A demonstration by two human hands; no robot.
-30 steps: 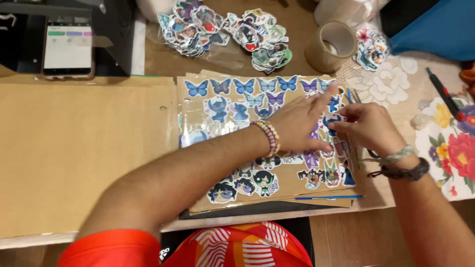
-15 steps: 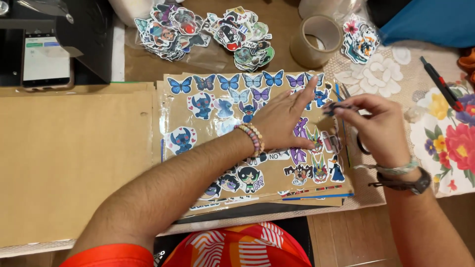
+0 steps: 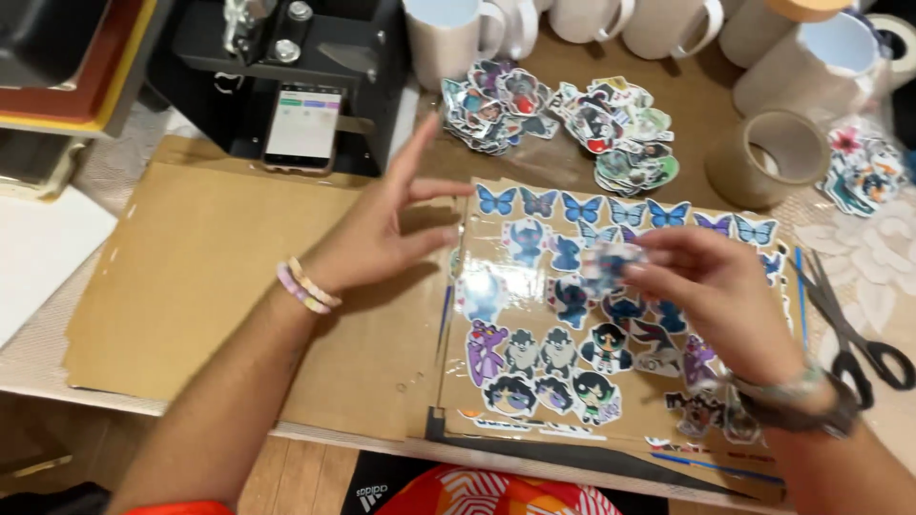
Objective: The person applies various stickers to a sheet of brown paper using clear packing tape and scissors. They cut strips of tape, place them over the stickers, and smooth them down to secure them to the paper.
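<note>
Bench: brown cardboard sheet (image 3: 219, 286) covers front left; floral cloth (image 3: 873, 262) at right edge
Back edge: black press machine (image 3: 286, 48) w/ phone (image 3: 303, 126) leaning on it, white mugs (image 3: 448, 38), tape roll (image 3: 768, 157), loose sticker piles (image 3: 558, 114)
Sticker sheet (image 3: 572, 315): glossy, butterflies & cartoon figures, front centre-right
Scissors (image 3: 849, 324): right edge, beside sheet
Left hand (image 3: 382, 229): fingers spread wide, holding nothing, lifted over cardboard near sheet's left edge
Right hand (image 3: 711, 286): over sheet, fingers pinching a cut sticker (image 3: 611, 262), blurred
</note>
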